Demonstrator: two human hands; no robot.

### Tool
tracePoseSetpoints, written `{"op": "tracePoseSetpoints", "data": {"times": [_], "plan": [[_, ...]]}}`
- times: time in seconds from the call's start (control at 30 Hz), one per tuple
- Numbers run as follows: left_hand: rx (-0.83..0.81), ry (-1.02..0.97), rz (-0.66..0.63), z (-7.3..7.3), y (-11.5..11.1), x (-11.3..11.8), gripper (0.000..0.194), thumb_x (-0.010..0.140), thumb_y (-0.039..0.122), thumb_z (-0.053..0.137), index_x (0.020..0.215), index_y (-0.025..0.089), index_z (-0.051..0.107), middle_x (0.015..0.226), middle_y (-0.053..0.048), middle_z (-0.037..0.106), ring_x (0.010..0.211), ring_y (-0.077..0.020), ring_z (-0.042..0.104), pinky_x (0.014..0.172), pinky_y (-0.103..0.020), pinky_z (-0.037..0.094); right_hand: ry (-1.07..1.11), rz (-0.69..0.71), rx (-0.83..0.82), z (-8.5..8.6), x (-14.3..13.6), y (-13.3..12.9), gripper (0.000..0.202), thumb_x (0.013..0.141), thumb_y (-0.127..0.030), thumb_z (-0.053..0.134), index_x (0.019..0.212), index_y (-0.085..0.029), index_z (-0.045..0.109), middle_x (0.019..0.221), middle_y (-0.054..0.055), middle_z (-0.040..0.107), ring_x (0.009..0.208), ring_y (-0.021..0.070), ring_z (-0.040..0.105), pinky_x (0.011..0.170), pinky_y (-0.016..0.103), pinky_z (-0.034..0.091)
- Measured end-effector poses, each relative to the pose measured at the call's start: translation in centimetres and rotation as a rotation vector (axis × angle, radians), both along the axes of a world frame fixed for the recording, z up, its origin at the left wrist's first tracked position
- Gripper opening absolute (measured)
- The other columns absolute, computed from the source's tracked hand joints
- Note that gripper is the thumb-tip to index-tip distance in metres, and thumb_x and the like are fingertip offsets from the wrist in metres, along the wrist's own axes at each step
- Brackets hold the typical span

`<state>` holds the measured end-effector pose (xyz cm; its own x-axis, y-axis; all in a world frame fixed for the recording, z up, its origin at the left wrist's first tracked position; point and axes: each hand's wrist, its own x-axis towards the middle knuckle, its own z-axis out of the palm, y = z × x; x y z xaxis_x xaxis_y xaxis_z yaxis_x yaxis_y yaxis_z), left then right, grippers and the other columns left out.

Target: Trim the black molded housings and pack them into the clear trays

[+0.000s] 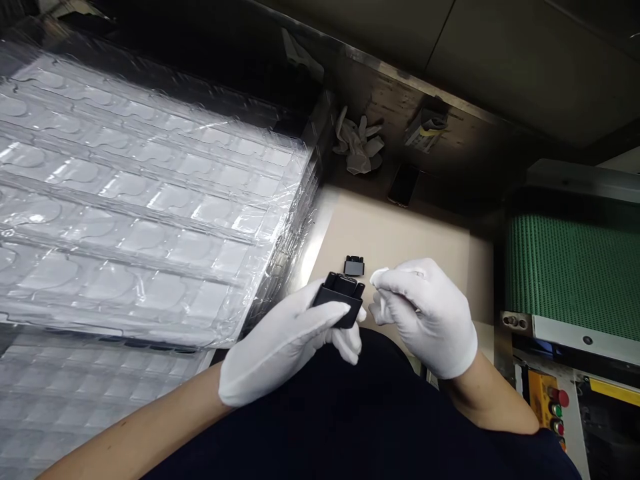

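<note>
My left hand (pixel 295 340), in a white glove, holds a black plastic part (pixel 339 300) between thumb and fingers, its pronged end pointing up and away from me. To its right, my right hand (pixel 425 313), gloved in white too, is apart from the part. Its thumb and index fingertip are pressed together; whatever may be between them is too small to make out. A second, similar black part (pixel 354 266) lies on the beige work surface (pixel 415 240) just beyond my left hand.
Stacked clear plastic trays (pixel 135 193) fill the left. A crumpled glove (pixel 359 143), a small box (pixel 427 130) and a dark phone (pixel 403 185) lie at the back. On the right are a green conveyor belt (pixel 575 273) and a control box with buttons (pixel 545 407).
</note>
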<state>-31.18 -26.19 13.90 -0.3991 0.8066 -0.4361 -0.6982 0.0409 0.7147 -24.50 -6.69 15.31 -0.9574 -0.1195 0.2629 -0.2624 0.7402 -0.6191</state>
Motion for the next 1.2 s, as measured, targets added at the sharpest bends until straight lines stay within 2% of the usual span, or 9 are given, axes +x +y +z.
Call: {"op": "tracePoseSetpoints", "data": {"times": [0.13, 0.3, 0.43, 0.53, 0.67, 0.73, 0.8, 1.03, 1.2], "plan": [[0.074, 0.057, 0.008, -0.3, 0.0, 0.1, 0.030, 0.098, 0.033, 0.056, 0.076, 0.015, 0.066, 0.073, -0.005, 0.066, 0.071, -0.0180, 0.066, 0.072, -0.032, 0.058, -0.041, 0.118, 0.126, 0.2, -0.5, -0.4, 0.019, 0.093, -0.008, 0.050, 0.080, -0.018, 0.059, 0.061, -0.003, 0.054, 0.051, 0.0096, 0.041, 0.050, 0.025, 0.030], [0.061, 0.111, 0.001, -0.6, 0.1, 0.2, 0.034, 0.099, 0.033, 0.054, 0.073, 0.015, 0.066, 0.072, -0.006, 0.067, 0.071, -0.0184, 0.067, 0.070, -0.032, 0.058, -0.036, 0.093, 0.410, 0.2, -0.8, -1.0, 0.018, 0.089, -0.008, 0.051, 0.076, -0.017, 0.059, 0.058, -0.004, 0.043, 0.052, 0.0102, 0.023, 0.048, 0.026, 0.019], [0.053, 0.084, -0.014, -0.6, 0.1, 0.1, 0.030, 0.098, 0.034, 0.055, 0.078, 0.015, 0.066, 0.071, -0.005, 0.067, 0.070, -0.0189, 0.067, 0.070, -0.034, 0.059, -0.040, 0.119, 0.449, 0.0, -0.6, -1.3, 0.018, 0.087, -0.007, 0.052, 0.074, -0.018, 0.057, 0.057, -0.005, 0.042, 0.052, 0.0109, 0.015, 0.048, 0.028, 0.014], [0.057, 0.039, 0.002, -0.8, 0.2, 0.2, 0.027, 0.097, 0.033, 0.056, 0.081, 0.014, 0.065, 0.070, -0.005, 0.066, 0.069, -0.0187, 0.066, 0.068, -0.033, 0.058, -0.069, 0.120, 0.393, -0.2, -0.7, -1.0, 0.018, 0.087, -0.007, 0.053, 0.075, -0.020, 0.057, 0.058, -0.004, 0.048, 0.049, 0.0106, 0.024, 0.049, 0.028, 0.019], [0.030, -0.036, 0.025, -0.9, 0.1, 0.2, 0.022, 0.097, 0.033, 0.058, 0.087, 0.014, 0.065, 0.072, -0.006, 0.069, 0.068, -0.0181, 0.067, 0.068, -0.031, 0.058, -0.084, 0.086, 0.199, -1.2, -1.1, 0.5, 0.024, 0.093, -0.004, 0.046, 0.086, -0.022, 0.061, 0.055, -0.004, 0.056, 0.050, 0.0128, 0.046, 0.058, 0.028, 0.039], [0.033, -0.057, 0.039, -0.8, 0.0, 0.1, 0.021, 0.096, 0.033, 0.059, 0.087, 0.014, 0.064, 0.073, -0.006, 0.070, 0.070, -0.0188, 0.068, 0.070, -0.031, 0.058, -0.067, 0.006, 0.127, -2.3, -1.8, 1.5, 0.027, 0.095, -0.006, 0.044, 0.090, -0.023, 0.064, 0.059, -0.002, 0.061, 0.060, 0.0165, 0.057, 0.068, 0.031, 0.047], [0.051, -0.068, 0.061, -0.7, -0.2, 0.0, 0.019, 0.095, 0.030, 0.060, 0.086, 0.014, 0.064, 0.073, -0.007, 0.071, 0.073, -0.0199, 0.069, 0.073, -0.032, 0.058, -0.093, -0.130, 0.168, -3.7, -2.8, 2.5, 0.024, 0.096, -0.013, 0.048, 0.089, -0.023, 0.069, 0.071, 0.004, 0.066, 0.075, 0.0219, 0.063, 0.075, 0.036, 0.051], [0.095, -0.109, 0.110, -0.6, -0.9, -0.2, 0.037, 0.100, 0.047, 0.053, 0.097, 0.013, 0.066, 0.081, -0.009, 0.073, 0.076, -0.0229, 0.073, 0.080, -0.035, 0.060, -0.456, -0.340, 0.230, -8.7, -9.0, 5.8, 0.024, 0.091, -0.014, 0.056, 0.100, -0.022, 0.077, 0.109, 0.008, 0.070, 0.102, 0.0240, 0.067, 0.094, 0.037, 0.052], [0.149, -0.125, 0.142, -0.9, -1.2, -0.3, 0.053, 0.102, 0.056, 0.042, 0.103, 0.010, 0.067, 0.084, -0.012, 0.073, 0.078, -0.0238, 0.072, 0.078, -0.036, 0.060, -0.430, -0.473, 0.192, -9.5, -13.6, 8.0, 0.026, 0.091, -0.011, 0.053, 0.105, -0.016, 0.075, 0.113, 0.009, 0.071, 0.103, 0.0227, 0.067, 0.099, 0.036, 0.051]]}}
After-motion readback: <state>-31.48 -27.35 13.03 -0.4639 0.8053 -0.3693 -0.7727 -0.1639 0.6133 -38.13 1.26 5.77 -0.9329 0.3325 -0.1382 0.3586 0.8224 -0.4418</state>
